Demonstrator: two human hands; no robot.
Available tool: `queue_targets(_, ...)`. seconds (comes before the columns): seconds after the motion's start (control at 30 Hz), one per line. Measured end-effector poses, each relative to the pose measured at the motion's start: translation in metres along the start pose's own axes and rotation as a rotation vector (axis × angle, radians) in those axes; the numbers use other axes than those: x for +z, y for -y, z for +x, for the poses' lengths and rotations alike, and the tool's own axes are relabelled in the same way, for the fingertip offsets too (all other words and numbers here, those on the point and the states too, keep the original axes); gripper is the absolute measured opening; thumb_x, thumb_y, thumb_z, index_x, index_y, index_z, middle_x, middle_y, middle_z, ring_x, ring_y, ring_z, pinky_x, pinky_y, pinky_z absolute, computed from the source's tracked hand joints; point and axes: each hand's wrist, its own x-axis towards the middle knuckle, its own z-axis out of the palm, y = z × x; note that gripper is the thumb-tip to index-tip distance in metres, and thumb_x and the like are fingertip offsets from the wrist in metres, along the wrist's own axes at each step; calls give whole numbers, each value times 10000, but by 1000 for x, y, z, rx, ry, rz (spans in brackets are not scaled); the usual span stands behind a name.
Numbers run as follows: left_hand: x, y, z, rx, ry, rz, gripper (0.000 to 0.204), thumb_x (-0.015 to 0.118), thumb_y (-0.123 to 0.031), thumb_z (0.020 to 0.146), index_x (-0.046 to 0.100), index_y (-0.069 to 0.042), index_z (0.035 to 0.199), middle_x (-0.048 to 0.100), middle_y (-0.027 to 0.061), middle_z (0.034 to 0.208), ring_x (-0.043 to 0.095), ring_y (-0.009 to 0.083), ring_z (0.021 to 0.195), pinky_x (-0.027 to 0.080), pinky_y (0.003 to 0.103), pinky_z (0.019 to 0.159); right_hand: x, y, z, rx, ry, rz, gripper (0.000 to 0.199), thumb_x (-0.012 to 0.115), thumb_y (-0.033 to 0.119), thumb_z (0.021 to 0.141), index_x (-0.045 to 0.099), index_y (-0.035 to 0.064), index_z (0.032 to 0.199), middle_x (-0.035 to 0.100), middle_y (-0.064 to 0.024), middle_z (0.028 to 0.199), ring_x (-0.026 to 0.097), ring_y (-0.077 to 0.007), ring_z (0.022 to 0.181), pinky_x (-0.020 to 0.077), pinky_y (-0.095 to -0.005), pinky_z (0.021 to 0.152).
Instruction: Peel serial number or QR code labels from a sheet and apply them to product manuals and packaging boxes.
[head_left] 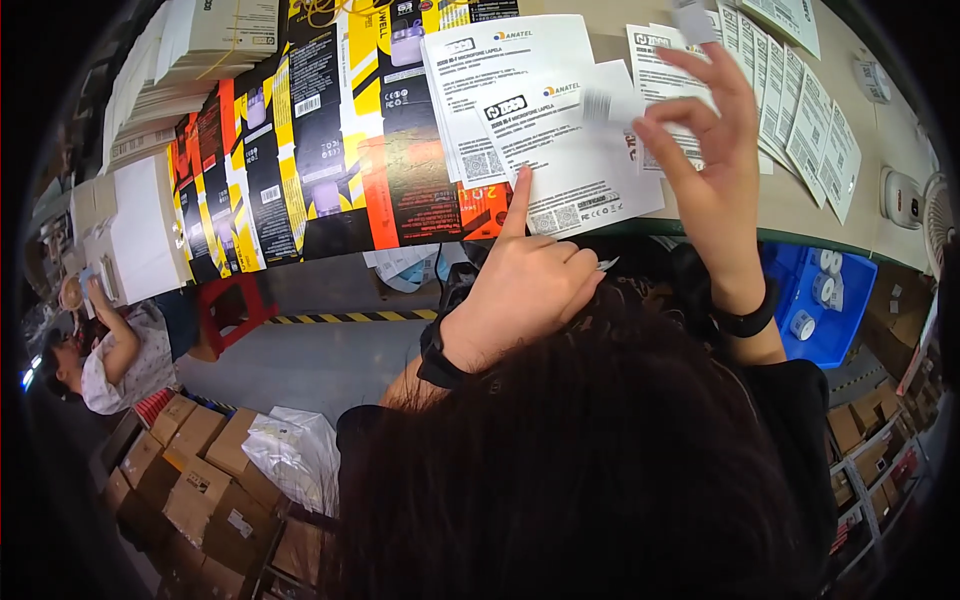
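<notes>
Left hand (525,290) curled, forefinger extended, I touch the top white sheet (580,165) on the table (690,214); whether its other fingers hold anything, I cannot tell. Right of that sheet, my right hand (715,180) is raised, loosely spread, any pinch too blurred to judge. Lower right of the sheet, a blue bin (855,310) holds white rolls (824,291).

A: How are the white rectangular paper sheets (585,165) marked?
B: Black print and square codes seen, plus a small blue-and-yellow logo (562,91).
A: The flat glossy card sheets (320,150)?
B: Banded in black, yellow, white, orange-red; purple printed shapes (327,198) noted.
A: Rest?
B: Plain blue plastic bin (850,310) logged; red plastic stool (262,298); yellow-and-black striped floor tape (355,317); wristbands (437,357) tagged black.
</notes>
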Motion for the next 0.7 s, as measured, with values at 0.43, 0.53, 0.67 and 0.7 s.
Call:
queue_targets(0.43,-2,0,-3,-31,-67,-12,192,635,-147,708,486,-81,606,491,28,525,546,183,545,112,613,1007,18,-11,-5,173,174,158,650,558,-113,734,277,47,1298,411,-81,1241,468,-52,623,434,-179,597)
queue_targets(0.53,-2,1,-4,-33,-60,-2,190,631,-157,713,491,-82,608,491,27,526,548,183,549,110,616,1006,18,-11,0,144,207,121,642,556,-119,730,293,50,1291,405,-83,1246,474,-54,622,439,-180,602)
queue_targets(0.67,1,3,-4,-26,-55,13,190,620,-181,707,508,-84,589,497,18,512,563,176,556,89,642,993,17,-10,3,127,242,86,632,555,-122,727,312,55,1283,399,-83,1252,483,-54,631,445,-181,611)
queue_targets(0.7,1,3,-4,-21,-55,18,192,616,-191,703,515,-85,579,500,13,505,570,172,558,79,654,987,17,-10,3,126,252,77,630,555,-123,726,317,56,1281,397,-82,1253,486,-53,636,448,-181,614)
